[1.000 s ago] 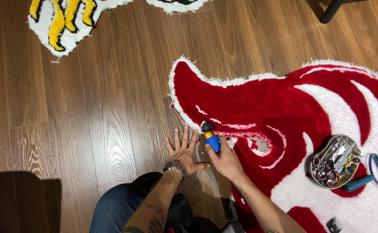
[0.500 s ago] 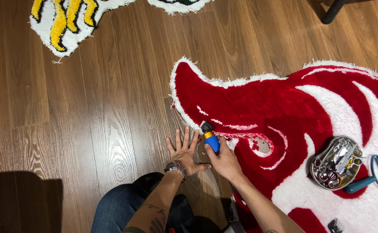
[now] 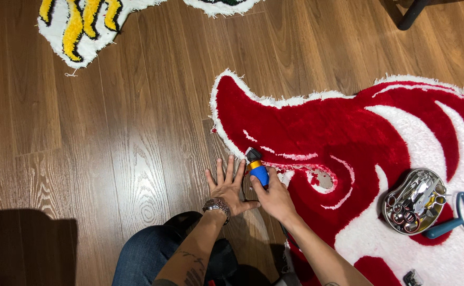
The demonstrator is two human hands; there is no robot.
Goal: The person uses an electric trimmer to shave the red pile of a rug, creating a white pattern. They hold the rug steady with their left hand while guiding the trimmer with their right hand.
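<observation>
The right hand [image 3: 274, 198] is wrapped around a blue-and-orange handheld trimmer [image 3: 257, 168], its dark head pressed on the white-fringed edge of the red-and-white tufted rug [image 3: 343, 132]. The left hand [image 3: 225, 185] lies open, fingers spread flat on the wooden floor [image 3: 137, 132] just beside that rug edge. On the rug's right part sit a metal tray of scissors [image 3: 414, 200] and a teal-handled tool [image 3: 457, 220].

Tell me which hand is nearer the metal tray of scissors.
Right. The right hand grips the blue trimmer on the red rug, left of the tray. The left hand lies flat on the floor, farther left still.
</observation>
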